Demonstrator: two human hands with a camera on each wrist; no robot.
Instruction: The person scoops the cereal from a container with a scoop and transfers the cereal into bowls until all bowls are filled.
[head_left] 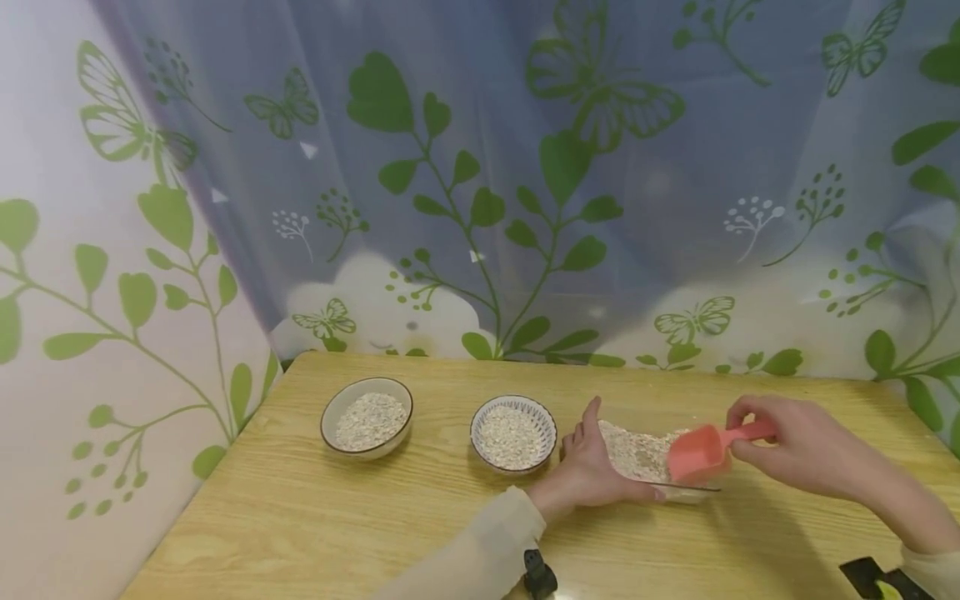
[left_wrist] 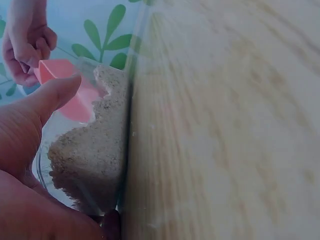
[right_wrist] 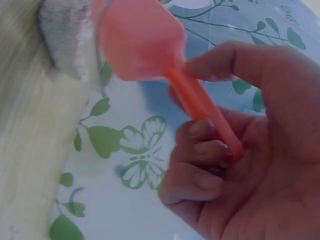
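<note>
Wooden table (head_left: 315, 517) | left hand (head_left: 592, 467) gripping clear oat container (head_left: 637, 454) | right hand (head_left: 795, 446) pinching pink plastic scoop (head_left: 701, 450), dipping | two oat-filled bowls, centre-left (head_left: 367, 418) (head_left: 513, 433), seemingly done.

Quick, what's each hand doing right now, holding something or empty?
Left hand: fingers curled round the clear container of oats, steadying it.
Right hand: grips the pink scoop by its handle, over the container.
</note>
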